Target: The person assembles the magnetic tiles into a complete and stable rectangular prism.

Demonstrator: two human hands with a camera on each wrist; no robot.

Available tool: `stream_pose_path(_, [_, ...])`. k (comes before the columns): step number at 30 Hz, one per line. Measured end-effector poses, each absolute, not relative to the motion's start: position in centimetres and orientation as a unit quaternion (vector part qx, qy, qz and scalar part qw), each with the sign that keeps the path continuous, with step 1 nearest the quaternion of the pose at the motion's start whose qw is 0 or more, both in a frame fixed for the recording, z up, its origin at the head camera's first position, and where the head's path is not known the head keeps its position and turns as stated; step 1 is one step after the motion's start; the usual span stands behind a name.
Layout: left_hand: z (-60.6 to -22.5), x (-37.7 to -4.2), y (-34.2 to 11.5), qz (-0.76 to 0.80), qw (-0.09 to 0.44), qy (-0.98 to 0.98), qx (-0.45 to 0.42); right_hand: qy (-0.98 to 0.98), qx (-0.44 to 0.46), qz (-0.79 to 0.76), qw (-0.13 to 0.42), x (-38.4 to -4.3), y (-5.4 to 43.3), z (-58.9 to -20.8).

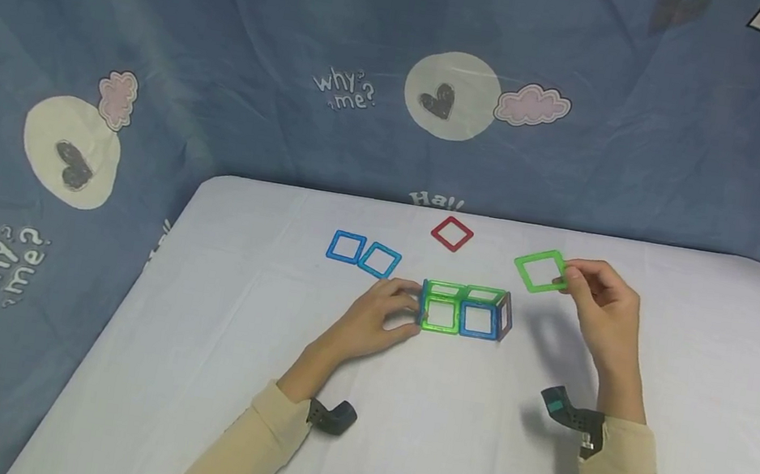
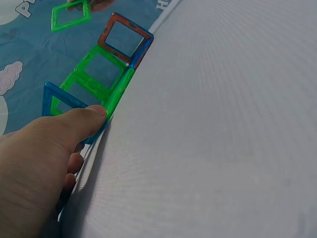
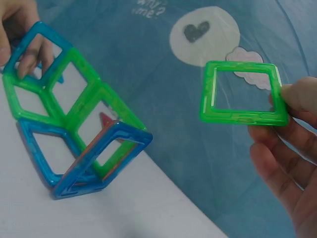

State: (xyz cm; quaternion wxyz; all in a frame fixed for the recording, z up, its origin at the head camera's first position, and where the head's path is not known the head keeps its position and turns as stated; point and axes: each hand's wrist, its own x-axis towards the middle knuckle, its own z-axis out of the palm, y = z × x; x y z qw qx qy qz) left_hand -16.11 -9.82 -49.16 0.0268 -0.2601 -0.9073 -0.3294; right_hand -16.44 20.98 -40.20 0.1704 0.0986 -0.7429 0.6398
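The left fingers (image 2: 89,117) partly hide a blue square frame (image 2: 64,94).

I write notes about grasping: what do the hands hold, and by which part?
The right hand pinches a green square by one edge. The left hand grips the joined squares at their left blue panel.

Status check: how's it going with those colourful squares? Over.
Right hand pinches loose green square, raised apart. Left hand grips left end of structure. Nothing seen between the two.
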Motion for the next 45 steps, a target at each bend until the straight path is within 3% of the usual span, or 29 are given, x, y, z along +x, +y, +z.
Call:
stream_pose_path(11, [-48.9, -16.3, -9.9, -0.328, 0.019, -0.907, -0.264, -0.827, 0.157, 0.519, 0.152, -15.3, 19.8, -38.5])
stream_pose_path(32, [-49.1, -16.2, -10.0, -0.332, 0.015, -0.907, -0.260, -0.851, 0.216, 0.459, 0.133, -14.5, 17.8, -37.9])
stream_pose_path(38, [-49.1, -16.2, -10.0, -0.329, 0.015, -0.907, -0.263, -0.853, 0.235, 0.449, 0.124, -14.3, 17.1, -38.2])
stream_pose_path(45, [-49.3, -16.3, -10.0, -0.329, 0.021, -0.906, -0.264, -0.858, 0.252, 0.432, 0.116, -15.6, 17.3, -41.0])
